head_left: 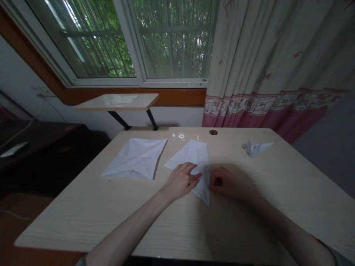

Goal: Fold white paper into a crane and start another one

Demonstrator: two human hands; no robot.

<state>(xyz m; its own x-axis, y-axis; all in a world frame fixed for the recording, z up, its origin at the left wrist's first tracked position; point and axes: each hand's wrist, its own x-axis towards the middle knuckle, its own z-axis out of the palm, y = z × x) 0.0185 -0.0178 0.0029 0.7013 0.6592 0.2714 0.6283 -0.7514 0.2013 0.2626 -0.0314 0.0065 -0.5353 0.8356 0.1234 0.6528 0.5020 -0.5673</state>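
The folded sheet (pixel 195 152) is thin, plain white paper, lying almost flat on the desk (pixel 111 221) in an uneven kite-like shape. One point aims at nine o'clock, a longer one at six; its far end is blunt, and its three o'clock side runs nearly straight. Its middle is partly hidden. Toward nine o'clock from it, just apart, a creased white sheet (pixel 137 157) lies spread, four-cornered, with crossing fold lines. Toward two o'clock, well apart, sits a small folded paper figure (pixel 255 148), its slim point aimed at three.
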